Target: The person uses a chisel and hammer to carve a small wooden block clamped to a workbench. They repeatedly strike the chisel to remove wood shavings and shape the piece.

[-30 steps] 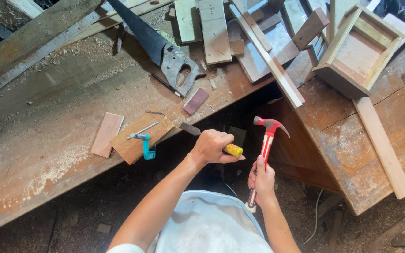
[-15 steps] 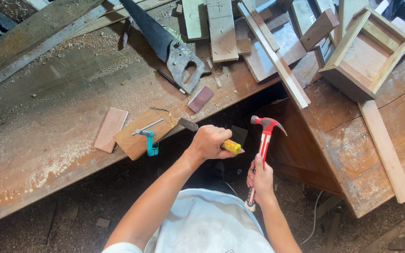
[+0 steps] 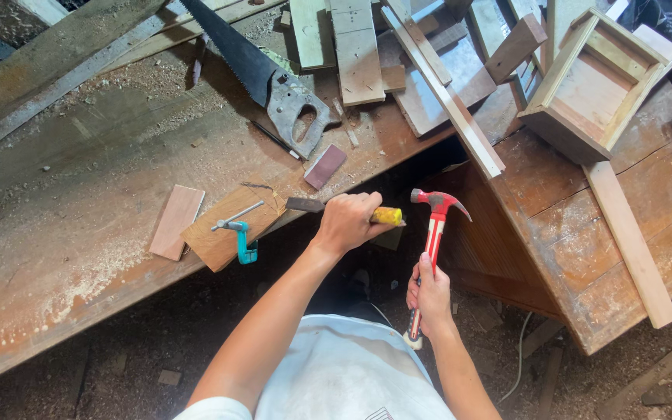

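Note:
My left hand [image 3: 349,222] grips a chisel [image 3: 307,205] with a yellow handle end, its blade lying on a small wooden board [image 3: 219,233] at the bench edge. That board is held to the bench [image 3: 79,194] by a teal clamp [image 3: 243,239]. My right hand [image 3: 432,294] holds a red-handled claw hammer [image 3: 432,225] upright, its head just right of the chisel's yellow end and close to it.
A handsaw [image 3: 262,74] lies on the bench behind the board, with a thin wood piece [image 3: 176,221] and a small dark block [image 3: 325,166] nearby. Planks [image 3: 355,47] and a long strip [image 3: 445,89] pile at the back. An open wooden box [image 3: 596,82] sits on the right table [image 3: 569,257].
The hammer head has come slightly closer to the chisel's yellow end. The chisel stays on the clamped board; the view shifted a little.

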